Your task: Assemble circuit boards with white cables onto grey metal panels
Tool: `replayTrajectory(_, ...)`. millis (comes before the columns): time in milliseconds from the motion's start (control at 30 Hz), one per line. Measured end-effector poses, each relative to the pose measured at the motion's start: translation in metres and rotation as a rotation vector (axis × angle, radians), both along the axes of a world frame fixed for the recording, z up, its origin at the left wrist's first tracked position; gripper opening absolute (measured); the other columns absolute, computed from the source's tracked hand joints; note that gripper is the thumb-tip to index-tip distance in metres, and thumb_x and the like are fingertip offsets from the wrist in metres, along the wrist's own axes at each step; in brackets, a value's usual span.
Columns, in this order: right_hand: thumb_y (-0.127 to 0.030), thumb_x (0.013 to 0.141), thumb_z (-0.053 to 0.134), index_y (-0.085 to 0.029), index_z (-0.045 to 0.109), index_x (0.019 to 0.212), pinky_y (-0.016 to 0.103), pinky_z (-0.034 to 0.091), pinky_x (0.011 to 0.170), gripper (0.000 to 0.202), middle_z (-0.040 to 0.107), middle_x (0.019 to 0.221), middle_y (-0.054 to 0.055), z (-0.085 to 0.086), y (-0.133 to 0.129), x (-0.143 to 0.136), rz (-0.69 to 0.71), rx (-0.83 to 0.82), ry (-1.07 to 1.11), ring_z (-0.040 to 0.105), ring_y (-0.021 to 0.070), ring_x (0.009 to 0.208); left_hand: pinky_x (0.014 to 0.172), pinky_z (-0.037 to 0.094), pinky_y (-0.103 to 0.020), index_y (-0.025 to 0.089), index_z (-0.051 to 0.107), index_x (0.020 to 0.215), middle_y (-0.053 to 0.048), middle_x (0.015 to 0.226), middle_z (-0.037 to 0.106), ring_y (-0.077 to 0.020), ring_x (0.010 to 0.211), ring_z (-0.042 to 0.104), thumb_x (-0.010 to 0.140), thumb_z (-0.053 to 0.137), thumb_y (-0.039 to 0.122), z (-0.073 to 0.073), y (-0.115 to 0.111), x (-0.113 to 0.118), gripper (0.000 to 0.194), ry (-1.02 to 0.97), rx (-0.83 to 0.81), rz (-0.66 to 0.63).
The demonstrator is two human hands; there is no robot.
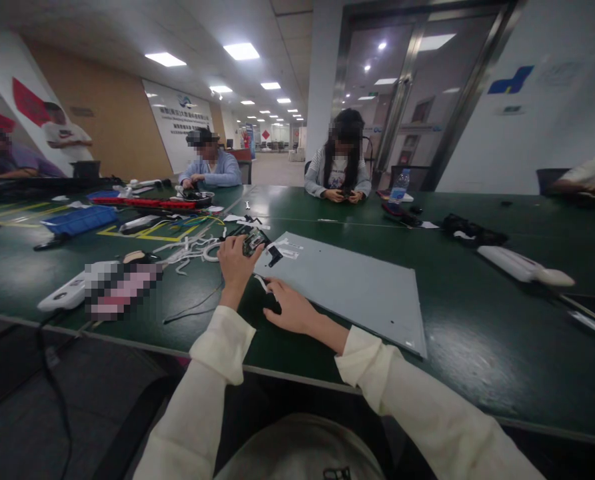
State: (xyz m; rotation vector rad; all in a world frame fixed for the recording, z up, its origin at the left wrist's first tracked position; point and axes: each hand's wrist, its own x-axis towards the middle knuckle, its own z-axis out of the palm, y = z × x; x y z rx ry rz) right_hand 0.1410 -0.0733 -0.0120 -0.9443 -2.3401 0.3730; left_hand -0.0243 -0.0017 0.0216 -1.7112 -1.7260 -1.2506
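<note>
My left hand [236, 265] is closed around the edge of a small green circuit board [255, 241], which is tilted above the table by the panel's left corner. My right hand [293, 308] rests low at the near left edge of a flat grey panel [347, 277], thumb and fingers apart. A short white strip [261, 283] lies at its fingertips; whether they touch it I cannot tell. Beside the board, a black bracket-like piece [275, 256] lies on the panel. Left of my left hand is a tangle of white cables [192, 252].
The green table [470, 347] carries a blue tray [80, 219], a white power strip [77, 285], a pink blurred item [124, 290], a water bottle [400, 185] and a white long device [514, 262]. Several people sit around it. A thin dark wire [190, 312] lies near the front edge.
</note>
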Motion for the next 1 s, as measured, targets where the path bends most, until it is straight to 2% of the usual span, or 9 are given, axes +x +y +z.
replayTrajectory(133, -0.031, 0.079, 0.053, -0.018, 0.044, 0.113, 0.037, 0.04, 0.092, 0.038, 0.05, 0.121, 0.01, 0.006, -0.008, 0.006, 0.127, -0.041, 0.022, 0.049, 0.0216, 0.109, 0.08, 0.037, -0.04, 0.017, 0.059, 0.103, -0.012, 0.101, 0.056, -0.0296, 0.098, 0.05, 0.078, 0.05, 0.056, -0.002, 0.004, -0.002, 0.047, 0.0, -0.038, 0.009)
replayTrajectory(367, -0.032, 0.078, 0.053, -0.017, 0.043, 0.117, 0.033, 0.04, 0.091, 0.043, 0.055, 0.116, 0.009, 0.011, -0.03, 0.011, 0.427, -0.068, 0.051, 0.052, 0.0187, 0.105, 0.081, 0.038, -0.039, 0.017, 0.06, 0.1, -0.011, 0.098, 0.056, -0.028, 0.097, 0.05, 0.078, 0.05, 0.056, -0.004, 0.007, -0.002, 0.046, -0.002, -0.036, 0.011)
replayTrajectory(533, -0.035, 0.078, 0.053, -0.017, 0.045, 0.118, 0.029, 0.041, 0.089, 0.044, 0.058, 0.114, 0.007, 0.019, -0.047, 0.01, 0.527, -0.136, 0.015, 0.055, 0.0171, 0.103, 0.082, 0.038, -0.037, 0.017, 0.06, 0.099, -0.01, 0.096, 0.057, -0.0268, 0.096, 0.051, 0.078, 0.051, 0.054, -0.006, 0.011, 0.001, 0.043, 0.011, -0.035, -0.053)
replayTrajectory(633, -0.036, 0.079, 0.053, -0.018, 0.044, 0.12, 0.028, 0.039, 0.093, 0.046, 0.055, 0.12, 0.008, 0.023, -0.053, 0.007, 0.579, -0.153, -0.007, 0.053, 0.017, 0.108, 0.083, 0.037, -0.037, 0.018, 0.06, 0.099, -0.009, 0.097, 0.057, -0.0258, 0.095, 0.051, 0.078, 0.054, 0.052, -0.006, 0.01, 0.009, 0.04, 0.053, -0.064, -0.13)
replayTrajectory(733, -0.035, 0.079, 0.053, -0.016, 0.043, 0.122, 0.031, 0.034, 0.1, 0.049, 0.049, 0.129, 0.01, 0.026, -0.057, 0.005, 0.582, -0.096, -0.018, 0.047, 0.0179, 0.117, 0.084, 0.037, -0.037, 0.019, 0.06, 0.099, -0.009, 0.098, 0.056, -0.0252, 0.096, 0.05, 0.076, 0.057, 0.051, -0.006, 0.004, 0.024, 0.039, 0.097, -0.115, -0.23)
replayTrajectory(833, -0.031, 0.08, 0.051, -0.016, 0.045, 0.118, 0.033, 0.033, 0.101, 0.041, 0.047, 0.131, 0.011, 0.033, -0.061, 0.012, 0.523, -0.008, -0.007, 0.042, 0.0177, 0.121, 0.085, 0.038, -0.037, 0.02, 0.06, 0.1, -0.008, 0.1, 0.056, -0.0244, 0.097, 0.049, 0.075, 0.059, 0.051, -0.007, -0.005, 0.046, 0.04, 0.145, -0.18, -0.343)
replayTrajectory(933, -0.024, 0.082, 0.047, -0.017, 0.046, 0.114, 0.034, 0.036, 0.098, 0.032, 0.049, 0.128, 0.01, 0.045, -0.06, 0.036, 0.384, 0.07, 0.065, 0.045, 0.0167, 0.118, 0.084, 0.038, -0.037, 0.02, 0.06, 0.1, -0.008, 0.098, 0.055, -0.0234, 0.095, 0.049, 0.077, 0.055, 0.053, -0.01, -0.016, 0.07, 0.041, 0.179, -0.254, -0.426)
replayTrajectory(1000, -0.022, 0.082, 0.047, -0.018, 0.044, 0.115, 0.034, 0.038, 0.096, 0.033, 0.052, 0.124, 0.01, 0.051, -0.053, 0.06, 0.234, 0.102, 0.148, 0.048, 0.0169, 0.115, 0.083, 0.039, -0.036, 0.02, 0.059, 0.101, -0.008, 0.098, 0.055, -0.0233, 0.095, 0.049, 0.078, 0.055, 0.051, -0.013, -0.024, 0.085, 0.039, 0.22, -0.312, -0.479)
